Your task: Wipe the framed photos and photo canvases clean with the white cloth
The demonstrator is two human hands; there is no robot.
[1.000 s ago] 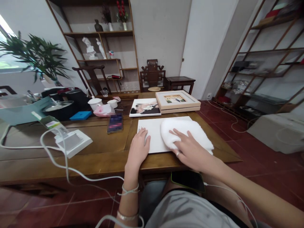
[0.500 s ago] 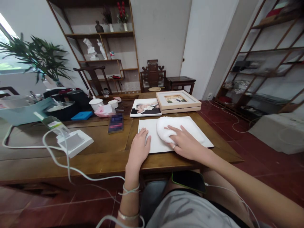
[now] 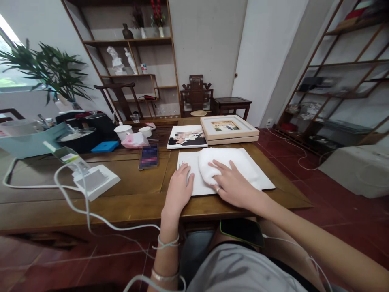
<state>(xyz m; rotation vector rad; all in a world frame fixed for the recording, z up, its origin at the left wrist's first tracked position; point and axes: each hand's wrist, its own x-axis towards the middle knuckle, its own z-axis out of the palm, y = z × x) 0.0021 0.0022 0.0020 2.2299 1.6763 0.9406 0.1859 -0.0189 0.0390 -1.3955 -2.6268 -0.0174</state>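
Note:
A flat white panel [image 3: 265,181] lies near the front edge of the wooden table. On its left part rests my left hand [image 3: 180,183], fingers stretched out and thumb apart, the fingertips next to small print. My right hand [image 3: 232,183], with a ring on one finger, presses a bunched white fluffy cloth [image 3: 209,162] onto the panel. Its index and middle fingers spread over the cloth, while the other fingers curl against it. The cloth covers much of the panel's middle.
Behind the panel lie a photo print [image 3: 186,140] and stacked picture frames [image 3: 231,137]. To the left are a phone [image 3: 148,156], a pink and white packet [image 3: 134,140], a blue box [image 3: 105,147] and a white stand [image 3: 99,182] with cables. Another phone [image 3: 241,232] rests on my lap.
My right hand and the cloth have shifted slightly left across the panel, and the cloth looks more spread out to the right. My left hand stays in place.

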